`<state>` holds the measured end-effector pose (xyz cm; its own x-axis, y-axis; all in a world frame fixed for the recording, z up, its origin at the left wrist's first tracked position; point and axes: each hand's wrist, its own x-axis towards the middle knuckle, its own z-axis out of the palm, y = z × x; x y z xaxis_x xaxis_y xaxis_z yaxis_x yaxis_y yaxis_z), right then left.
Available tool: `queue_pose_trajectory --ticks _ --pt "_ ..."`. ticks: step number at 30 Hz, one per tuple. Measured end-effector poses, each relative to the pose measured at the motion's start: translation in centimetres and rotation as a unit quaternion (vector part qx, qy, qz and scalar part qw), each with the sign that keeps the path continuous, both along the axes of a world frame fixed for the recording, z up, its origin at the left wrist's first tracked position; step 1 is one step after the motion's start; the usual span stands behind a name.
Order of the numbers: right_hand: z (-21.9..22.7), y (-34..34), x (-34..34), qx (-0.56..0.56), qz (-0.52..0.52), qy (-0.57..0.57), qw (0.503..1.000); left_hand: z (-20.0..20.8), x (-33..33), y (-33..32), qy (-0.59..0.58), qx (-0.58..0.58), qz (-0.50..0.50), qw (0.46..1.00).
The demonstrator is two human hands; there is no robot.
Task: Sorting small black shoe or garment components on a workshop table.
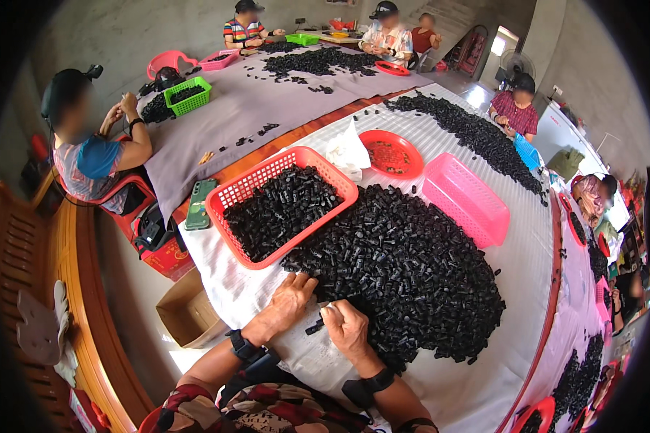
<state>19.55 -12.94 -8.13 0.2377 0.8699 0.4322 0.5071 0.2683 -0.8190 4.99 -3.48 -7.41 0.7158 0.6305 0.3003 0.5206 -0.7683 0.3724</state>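
A large heap of small black cylindrical plastic parts lies on the white cloth in front of me. At the heap's near left edge is my left hand, its fingers curled down against the parts; what they hold, if anything, is hidden. My right hand is closed just right of it, thumb and fingers pressed together, with something whitish at the thumb. Whatever it grips cannot be made out. A loose black part lies on the cloth between the two hands. Beyond my left hand stands a red plastic basket, partly filled with similar black parts.
A pink basket, a red plate and crumpled white paper lie beyond the heap. Left of the red basket is a green phone. A cardboard box stands on the floor. Several people sit around the tables with more black parts.
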Motion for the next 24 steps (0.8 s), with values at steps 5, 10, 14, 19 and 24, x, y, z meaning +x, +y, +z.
queue_pose_trajectory --ticks 5,10,14,19,24 --pt "0.1 0.1 -0.1 0.005 0.005 0.001 1.0 -0.6 0.5 0.3 -0.005 0.01 -0.01 1.0" --pt "0.0 0.2 0.0 0.001 0.009 -0.001 1.0 -1.3 0.7 -0.3 0.002 -0.019 0.004 1.0" --pt "-0.2 0.1 0.0 0.005 0.006 -0.004 1.0 -0.7 0.7 -0.3 -0.054 -0.024 -0.008 0.998" --pt "0.0 0.1 -0.2 -0.008 0.011 -0.004 1.0 -0.1 0.6 -0.2 -0.028 -0.054 0.001 0.998" --pt "0.0 0.1 0.0 -0.003 0.013 -0.012 1.0 -0.1 0.6 -0.3 -0.026 -0.052 -0.002 0.998"
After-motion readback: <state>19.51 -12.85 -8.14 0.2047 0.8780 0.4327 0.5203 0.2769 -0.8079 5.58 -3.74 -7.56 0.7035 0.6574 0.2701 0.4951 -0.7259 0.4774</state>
